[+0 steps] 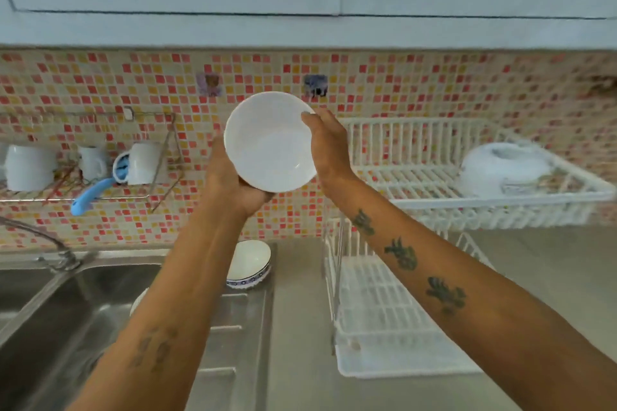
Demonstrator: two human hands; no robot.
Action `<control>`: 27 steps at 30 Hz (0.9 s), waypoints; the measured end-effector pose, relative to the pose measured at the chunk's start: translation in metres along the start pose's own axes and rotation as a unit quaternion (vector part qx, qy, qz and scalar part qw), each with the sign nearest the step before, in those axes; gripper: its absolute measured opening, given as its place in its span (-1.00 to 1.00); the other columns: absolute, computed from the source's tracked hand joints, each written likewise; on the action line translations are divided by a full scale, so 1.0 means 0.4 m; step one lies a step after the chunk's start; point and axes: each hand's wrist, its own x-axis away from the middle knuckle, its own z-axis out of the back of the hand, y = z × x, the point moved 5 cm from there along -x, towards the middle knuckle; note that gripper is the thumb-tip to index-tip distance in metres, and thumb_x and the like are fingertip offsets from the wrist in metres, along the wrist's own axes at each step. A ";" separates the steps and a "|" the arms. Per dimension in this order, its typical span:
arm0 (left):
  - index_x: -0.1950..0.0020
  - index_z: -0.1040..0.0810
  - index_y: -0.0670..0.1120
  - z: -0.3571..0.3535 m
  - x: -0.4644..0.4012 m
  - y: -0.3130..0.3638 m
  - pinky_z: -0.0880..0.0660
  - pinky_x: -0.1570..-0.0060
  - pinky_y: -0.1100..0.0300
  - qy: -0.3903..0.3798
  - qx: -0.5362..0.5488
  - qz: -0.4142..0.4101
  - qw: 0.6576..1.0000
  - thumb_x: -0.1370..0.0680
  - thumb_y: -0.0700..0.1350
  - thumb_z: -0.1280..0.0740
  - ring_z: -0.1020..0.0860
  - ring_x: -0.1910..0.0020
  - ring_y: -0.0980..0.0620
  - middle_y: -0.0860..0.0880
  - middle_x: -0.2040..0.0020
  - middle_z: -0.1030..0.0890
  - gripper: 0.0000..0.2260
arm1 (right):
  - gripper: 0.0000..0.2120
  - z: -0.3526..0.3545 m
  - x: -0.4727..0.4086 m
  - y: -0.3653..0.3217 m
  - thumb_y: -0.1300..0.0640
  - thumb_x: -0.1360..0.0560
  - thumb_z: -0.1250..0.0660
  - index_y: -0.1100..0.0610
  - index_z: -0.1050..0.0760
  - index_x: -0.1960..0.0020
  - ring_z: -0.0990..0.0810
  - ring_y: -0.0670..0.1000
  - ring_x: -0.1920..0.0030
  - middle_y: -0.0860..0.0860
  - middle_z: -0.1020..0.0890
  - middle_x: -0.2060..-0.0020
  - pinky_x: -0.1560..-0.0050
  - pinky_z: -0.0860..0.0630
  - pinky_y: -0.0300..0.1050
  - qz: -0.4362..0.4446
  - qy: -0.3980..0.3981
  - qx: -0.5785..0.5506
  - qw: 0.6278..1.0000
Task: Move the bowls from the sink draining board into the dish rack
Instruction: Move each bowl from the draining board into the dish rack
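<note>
Both hands clasp a plain white bowl [271, 142] at frame centre, its hollow facing the camera. The left hand [230, 177] cups it from below; the right hand [325, 147] wraps its right rim, thumb over the edge. Both forearms reach up from the lower frame. The dish rack [417, 177] stands at right.

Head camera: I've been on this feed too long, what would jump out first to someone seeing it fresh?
First the plain white bowl, held up mid-frame against the pink mosaic wall by the left hand underneath and the right hand on its rim. Next the white dish rack to the right, with an upturned bowl in its upper tier. Below, a blue-patterned bowl sits on the steel draining board.
</note>
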 end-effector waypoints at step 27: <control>-0.14 -0.42 -0.10 -0.715 -0.122 -0.364 -0.48 0.37 0.42 -0.208 -0.474 -0.270 0.812 -0.48 0.13 -0.41 -0.54 0.14 0.06 -0.04 -0.01 -0.55 -0.60 | -0.54 0.887 -0.056 -0.128 -0.19 -0.61 0.01 0.06 -0.55 0.04 -0.56 -0.04 0.08 0.04 -0.60 0.09 0.04 -0.42 -0.21 -0.004 0.135 0.066 0.989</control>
